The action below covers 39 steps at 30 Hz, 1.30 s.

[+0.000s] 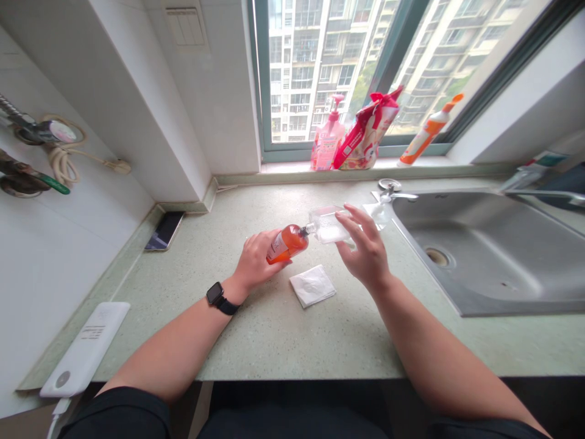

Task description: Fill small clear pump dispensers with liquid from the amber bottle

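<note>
My left hand (258, 259) is wrapped round a bottle of orange liquid (294, 242), tilted with its dark neck toward the right. The neck meets the narrow mouth of a clear bottle (329, 225), which lies nearly level and points left. Fingers and thumb of my right hand (364, 247) grip the clear bottle's far end. Whether liquid runs between the two mouths I cannot tell. Below them a folded white tissue (313, 285) lies on the pale green counter (256, 341). Near the faucet, a clear object behind my right fingers is partly hidden.
A steel sink (493, 250) with a faucet (397, 195) is set in at the right. On the windowsill stand a pink pump bottle (326, 143), a red bag (370, 131) and an orange-white bottle (427, 135). At the left lie a phone (164, 231) and a white power bank (86, 347).
</note>
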Tool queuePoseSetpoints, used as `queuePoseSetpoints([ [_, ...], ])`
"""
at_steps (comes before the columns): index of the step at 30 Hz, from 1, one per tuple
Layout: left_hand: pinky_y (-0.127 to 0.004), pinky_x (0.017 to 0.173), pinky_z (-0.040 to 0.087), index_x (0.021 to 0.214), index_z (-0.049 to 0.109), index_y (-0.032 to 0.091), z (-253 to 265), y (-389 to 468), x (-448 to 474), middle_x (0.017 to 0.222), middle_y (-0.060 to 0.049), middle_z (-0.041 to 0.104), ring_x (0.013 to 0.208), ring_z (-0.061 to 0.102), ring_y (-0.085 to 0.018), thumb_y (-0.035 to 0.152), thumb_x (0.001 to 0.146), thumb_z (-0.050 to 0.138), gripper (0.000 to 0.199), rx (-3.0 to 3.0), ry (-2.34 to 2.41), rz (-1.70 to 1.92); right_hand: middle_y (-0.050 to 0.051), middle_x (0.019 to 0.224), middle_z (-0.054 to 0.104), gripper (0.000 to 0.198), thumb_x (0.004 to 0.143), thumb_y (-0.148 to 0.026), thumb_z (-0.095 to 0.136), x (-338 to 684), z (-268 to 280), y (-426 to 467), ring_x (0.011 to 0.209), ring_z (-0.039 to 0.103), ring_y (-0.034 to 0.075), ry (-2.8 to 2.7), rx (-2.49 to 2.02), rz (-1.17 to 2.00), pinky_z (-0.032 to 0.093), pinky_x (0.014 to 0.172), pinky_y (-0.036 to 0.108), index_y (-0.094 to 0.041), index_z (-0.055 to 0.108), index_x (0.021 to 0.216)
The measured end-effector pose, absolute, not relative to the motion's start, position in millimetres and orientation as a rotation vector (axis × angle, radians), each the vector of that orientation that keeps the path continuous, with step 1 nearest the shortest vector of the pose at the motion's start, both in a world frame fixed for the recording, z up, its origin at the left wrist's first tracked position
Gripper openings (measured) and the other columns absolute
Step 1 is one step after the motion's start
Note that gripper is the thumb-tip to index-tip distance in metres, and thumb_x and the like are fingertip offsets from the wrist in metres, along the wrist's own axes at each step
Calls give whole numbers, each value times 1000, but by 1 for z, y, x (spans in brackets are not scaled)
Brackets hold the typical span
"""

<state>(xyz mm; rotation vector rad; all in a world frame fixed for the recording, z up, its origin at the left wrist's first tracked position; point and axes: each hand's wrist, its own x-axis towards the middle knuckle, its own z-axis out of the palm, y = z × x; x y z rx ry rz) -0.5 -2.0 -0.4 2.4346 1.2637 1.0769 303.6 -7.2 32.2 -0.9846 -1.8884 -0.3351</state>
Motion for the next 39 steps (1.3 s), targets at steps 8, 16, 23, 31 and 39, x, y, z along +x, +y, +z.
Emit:
queuePoseSetpoints([
  [8,-54,113,51,157,53,28,0,-2,0,143,-14,72,128,69,-35,61,94,80,76,2418,1257,1072,5,164,58,93,92,-2,65,304,31,-8,124,73,31,-1885,-1015,-335,65,110,59,-48,41,170],
  [16,-53,113,51,159,52,28,1,-2,0,145,-14,70,129,69,-35,62,95,78,77,2416,1268,1036,5,163,58,92,93,-3,64,304,31,-8,124,73,31,-1888,-1017,-330,65,111,59,-48,41,170],
  [23,-53,114,50,159,51,27,0,-1,-1,145,-14,71,130,68,-35,63,96,77,77,2424,1246,1066,5,162,59,93,92,-2,65,303,33,-8,122,73,30,-1882,-979,-355,67,107,56,-48,42,169],
  [31,-53,113,50,159,52,27,1,-2,0,145,-14,71,130,69,-35,61,96,78,76,2412,1255,1058,6,161,60,94,92,-1,66,304,34,-7,120,74,30,-1888,-977,-371,67,106,57,-48,41,170],
  [39,-54,114,50,159,52,29,1,-2,0,145,-13,71,130,69,-35,61,95,79,77,2413,1263,1054,4,163,59,95,93,-1,64,303,34,-8,119,74,30,-1886,-974,-346,67,107,56,-50,40,170],
])
